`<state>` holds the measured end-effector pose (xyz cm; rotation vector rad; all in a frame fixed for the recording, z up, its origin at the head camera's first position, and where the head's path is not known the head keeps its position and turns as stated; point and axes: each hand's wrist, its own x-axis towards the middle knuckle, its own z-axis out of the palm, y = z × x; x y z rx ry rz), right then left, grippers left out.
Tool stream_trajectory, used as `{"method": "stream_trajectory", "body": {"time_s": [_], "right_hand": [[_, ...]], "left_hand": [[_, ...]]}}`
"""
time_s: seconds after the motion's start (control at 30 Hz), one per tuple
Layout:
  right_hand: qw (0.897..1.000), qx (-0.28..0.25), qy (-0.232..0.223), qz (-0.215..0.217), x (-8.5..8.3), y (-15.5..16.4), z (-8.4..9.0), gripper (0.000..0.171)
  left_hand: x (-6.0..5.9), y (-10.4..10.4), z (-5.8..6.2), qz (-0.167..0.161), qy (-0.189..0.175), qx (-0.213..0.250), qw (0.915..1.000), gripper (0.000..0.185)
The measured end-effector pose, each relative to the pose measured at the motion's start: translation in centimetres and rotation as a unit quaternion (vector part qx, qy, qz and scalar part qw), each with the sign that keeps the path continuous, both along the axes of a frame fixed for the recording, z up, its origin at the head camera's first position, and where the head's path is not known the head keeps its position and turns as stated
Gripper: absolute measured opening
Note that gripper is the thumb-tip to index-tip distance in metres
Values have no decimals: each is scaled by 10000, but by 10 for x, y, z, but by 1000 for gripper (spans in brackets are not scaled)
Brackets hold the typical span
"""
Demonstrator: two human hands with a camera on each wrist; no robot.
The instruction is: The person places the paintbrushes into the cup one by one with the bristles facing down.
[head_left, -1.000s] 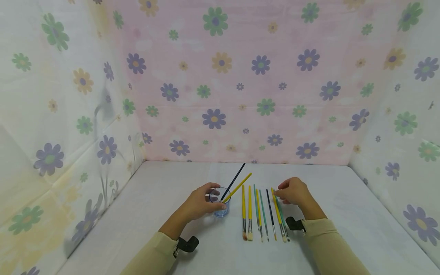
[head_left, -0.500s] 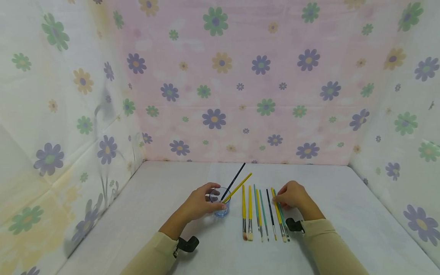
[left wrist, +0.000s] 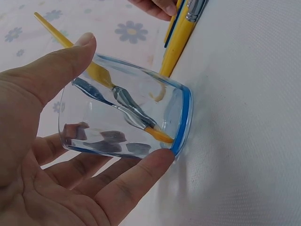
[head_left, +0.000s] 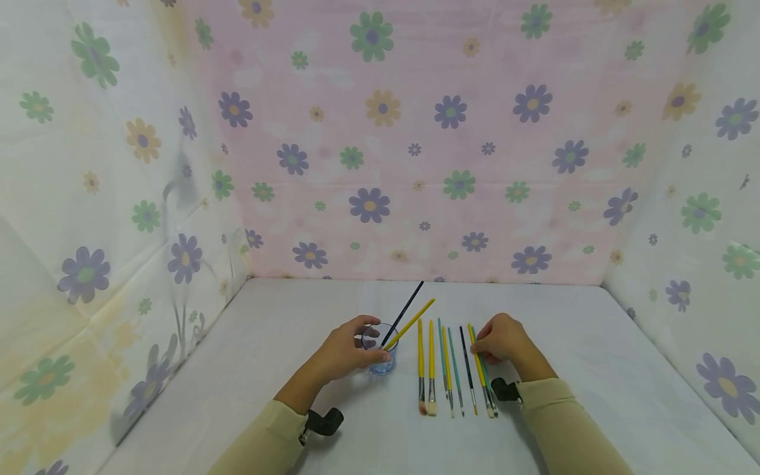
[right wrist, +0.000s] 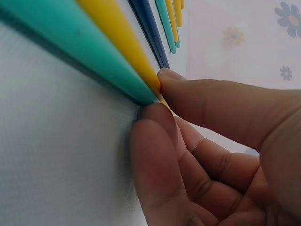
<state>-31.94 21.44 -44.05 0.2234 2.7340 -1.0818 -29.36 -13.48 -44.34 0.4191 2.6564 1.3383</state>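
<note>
Left hand [head_left: 347, 353] grips the clear blue-rimmed plastic cup [head_left: 380, 357]; right hand [head_left: 502, 338] pinches the teal paintbrush [right wrist: 70, 47] tip, lift needed next

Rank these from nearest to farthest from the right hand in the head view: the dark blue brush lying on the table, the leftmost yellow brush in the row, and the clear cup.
1. Dark blue brush, just left of the right hand.
2. Leftmost yellow brush, at the row's left end.
3. Clear cup, farthest left, held by the left hand.

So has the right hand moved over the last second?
Yes. The right hand dropped toward the table and now pinches the rightmost brushes.
</note>
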Motion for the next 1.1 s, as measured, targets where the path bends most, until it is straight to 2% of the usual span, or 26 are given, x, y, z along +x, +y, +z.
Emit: {"method": "stream_trajectory", "body": {"time_s": [0.33, 0.73, 1.1], "right_hand": [[9998, 201, 86, -8, 0, -3, -1, 28], [9999, 3, 11, -100, 2, -4, 2, 31], [9992, -343, 180, -140, 2, -3, 7, 30]], "left_hand": [[0, 0, 0, 40, -14, -29, 10000, 81], [1, 0, 1, -19, -18, 26, 10000, 81], [1, 0, 2, -17, -23, 11, 10000, 81]]}}
